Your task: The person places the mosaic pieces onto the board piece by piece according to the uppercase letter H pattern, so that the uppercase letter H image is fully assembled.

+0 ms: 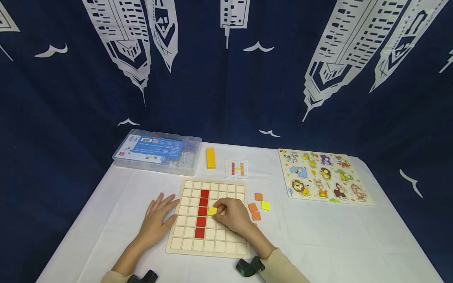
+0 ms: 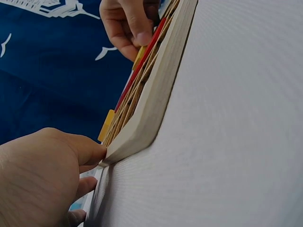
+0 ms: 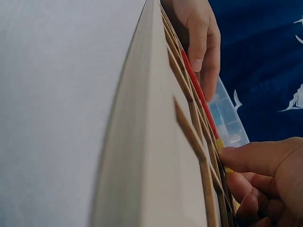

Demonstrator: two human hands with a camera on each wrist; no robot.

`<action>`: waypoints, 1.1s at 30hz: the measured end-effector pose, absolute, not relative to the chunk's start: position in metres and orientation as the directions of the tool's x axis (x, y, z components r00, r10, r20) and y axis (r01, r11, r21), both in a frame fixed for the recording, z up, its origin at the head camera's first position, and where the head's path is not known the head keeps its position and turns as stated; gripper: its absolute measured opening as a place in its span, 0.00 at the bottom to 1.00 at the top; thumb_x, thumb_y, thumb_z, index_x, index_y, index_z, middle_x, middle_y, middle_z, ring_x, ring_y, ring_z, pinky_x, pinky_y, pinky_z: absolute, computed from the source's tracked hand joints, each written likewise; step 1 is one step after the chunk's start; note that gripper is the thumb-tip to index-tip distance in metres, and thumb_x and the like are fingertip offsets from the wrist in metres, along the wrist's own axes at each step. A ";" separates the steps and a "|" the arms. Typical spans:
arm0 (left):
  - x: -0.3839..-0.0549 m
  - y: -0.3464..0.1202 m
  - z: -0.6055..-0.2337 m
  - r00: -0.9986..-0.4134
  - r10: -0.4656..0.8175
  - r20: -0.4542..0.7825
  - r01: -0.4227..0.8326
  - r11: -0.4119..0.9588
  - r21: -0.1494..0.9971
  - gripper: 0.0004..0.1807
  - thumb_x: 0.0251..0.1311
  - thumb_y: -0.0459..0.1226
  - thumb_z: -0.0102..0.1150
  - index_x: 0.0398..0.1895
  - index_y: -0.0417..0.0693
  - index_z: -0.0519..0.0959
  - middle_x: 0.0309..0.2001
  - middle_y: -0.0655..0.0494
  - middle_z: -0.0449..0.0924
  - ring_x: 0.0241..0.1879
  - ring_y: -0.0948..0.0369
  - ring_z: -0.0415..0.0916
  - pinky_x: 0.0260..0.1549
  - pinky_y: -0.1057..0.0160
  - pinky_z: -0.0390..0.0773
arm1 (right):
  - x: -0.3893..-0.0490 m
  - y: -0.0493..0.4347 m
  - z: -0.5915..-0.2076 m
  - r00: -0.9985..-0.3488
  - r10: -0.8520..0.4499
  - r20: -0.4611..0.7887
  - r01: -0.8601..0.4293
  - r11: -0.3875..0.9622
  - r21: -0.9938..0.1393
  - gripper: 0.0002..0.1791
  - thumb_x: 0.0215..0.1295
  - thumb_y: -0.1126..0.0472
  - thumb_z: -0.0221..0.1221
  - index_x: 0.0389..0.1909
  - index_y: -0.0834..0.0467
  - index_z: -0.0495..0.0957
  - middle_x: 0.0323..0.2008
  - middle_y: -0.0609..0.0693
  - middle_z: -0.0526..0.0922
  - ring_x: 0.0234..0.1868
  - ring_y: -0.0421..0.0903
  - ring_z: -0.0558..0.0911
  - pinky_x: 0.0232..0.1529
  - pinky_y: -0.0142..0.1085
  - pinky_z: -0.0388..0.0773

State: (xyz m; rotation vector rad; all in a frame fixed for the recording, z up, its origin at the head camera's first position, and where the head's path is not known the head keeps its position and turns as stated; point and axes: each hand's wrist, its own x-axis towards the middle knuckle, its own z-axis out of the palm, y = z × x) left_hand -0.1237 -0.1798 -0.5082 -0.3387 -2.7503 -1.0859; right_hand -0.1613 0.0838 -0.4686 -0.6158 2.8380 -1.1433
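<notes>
Beside the red tiles (image 1: pixel 202 211) on the wooden board (image 1: pixel 186 243), the right hand's grip (image 1: pixel 231 214) pinched a yellow tile (image 1: pixel 212 211), while the left hand (image 1: pixel 156 217), fingers spread, touched the board's edge. Keeping the tile level and square to the grid before release looked surest.

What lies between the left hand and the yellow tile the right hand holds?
Bare board squares and a column of red tiles, seen in the head view.

Five red tiles (image 1: pixel 202 211), two yellow tiles (image 1: pixel 265 206), four orange tiles (image 1: pixel 256 215) (one mostly hidden) and one board (image 1: pixel 231 248) show.
</notes>
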 end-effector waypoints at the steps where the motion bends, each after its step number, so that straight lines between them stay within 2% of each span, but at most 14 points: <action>1: -0.124 -0.180 -0.508 -0.961 0.150 0.234 0.269 0.711 0.650 0.24 0.62 0.33 0.59 0.63 0.43 0.74 0.70 0.41 0.66 0.75 0.37 0.47 0.70 0.34 0.39 | -0.161 0.084 -0.468 -0.921 -0.368 0.126 -0.353 0.655 -0.668 0.10 0.50 0.63 0.72 0.34 0.57 0.84 0.21 0.40 0.77 0.18 0.31 0.67 0.20 0.25 0.64; 13: -0.123 -0.179 -0.508 -0.955 0.151 0.254 0.284 0.709 0.646 0.24 0.61 0.32 0.60 0.63 0.43 0.75 0.69 0.41 0.67 0.74 0.36 0.48 0.70 0.33 0.41 | -0.157 0.094 -0.463 -0.914 -0.396 0.094 -0.342 0.624 -0.703 0.12 0.51 0.61 0.72 0.37 0.56 0.84 0.22 0.38 0.77 0.20 0.31 0.68 0.22 0.25 0.66; 20: -0.123 -0.180 -0.508 -0.960 0.152 0.236 0.273 0.709 0.650 0.25 0.61 0.32 0.59 0.63 0.43 0.74 0.70 0.42 0.66 0.74 0.37 0.47 0.70 0.34 0.40 | -0.154 0.130 -0.452 -0.898 -0.408 0.164 -0.378 0.526 -0.762 0.15 0.53 0.64 0.71 0.41 0.62 0.83 0.24 0.41 0.79 0.20 0.32 0.68 0.21 0.25 0.67; 22: -0.123 -0.180 -0.508 -0.960 0.152 0.235 0.272 0.711 0.649 0.25 0.61 0.32 0.59 0.63 0.44 0.74 0.70 0.42 0.66 0.75 0.37 0.47 0.70 0.34 0.40 | -0.154 0.146 -0.451 -0.903 -0.383 0.195 -0.384 0.515 -0.766 0.16 0.53 0.64 0.71 0.42 0.63 0.83 0.24 0.41 0.79 0.20 0.32 0.67 0.20 0.25 0.66; 23: -0.123 -0.180 -0.508 -0.960 0.152 0.234 0.271 0.712 0.648 0.25 0.61 0.32 0.59 0.63 0.44 0.75 0.70 0.42 0.66 0.75 0.37 0.47 0.70 0.34 0.40 | -0.154 0.153 -0.451 -0.907 -0.362 0.213 -0.386 0.517 -0.764 0.16 0.53 0.64 0.71 0.43 0.63 0.83 0.24 0.41 0.79 0.20 0.32 0.67 0.23 0.24 0.69; 29: -0.123 -0.180 -0.507 -0.961 0.150 0.234 0.269 0.715 0.645 0.24 0.61 0.32 0.60 0.63 0.44 0.75 0.70 0.42 0.66 0.74 0.37 0.47 0.70 0.34 0.40 | -0.156 0.200 -0.457 -0.938 -0.194 0.289 -0.348 0.549 -0.760 0.18 0.50 0.67 0.72 0.44 0.61 0.84 0.25 0.42 0.79 0.23 0.34 0.69 0.26 0.25 0.70; 30: -0.123 -0.180 -0.507 -0.961 0.150 0.233 0.268 0.715 0.646 0.25 0.61 0.32 0.60 0.63 0.44 0.75 0.70 0.42 0.66 0.74 0.37 0.47 0.70 0.33 0.40 | -0.157 0.206 -0.458 -0.940 -0.172 0.295 -0.340 0.552 -0.761 0.18 0.50 0.67 0.73 0.44 0.61 0.84 0.25 0.43 0.79 0.24 0.35 0.69 0.23 0.27 0.67; 33: -0.123 -0.179 -0.506 -0.962 0.150 0.230 0.266 0.711 0.651 0.25 0.61 0.32 0.59 0.63 0.43 0.74 0.70 0.41 0.66 0.74 0.36 0.46 0.70 0.33 0.39 | -0.160 0.221 -0.461 -0.951 -0.113 0.289 -0.300 0.572 -0.764 0.18 0.50 0.66 0.73 0.44 0.62 0.83 0.26 0.45 0.79 0.24 0.35 0.69 0.22 0.27 0.66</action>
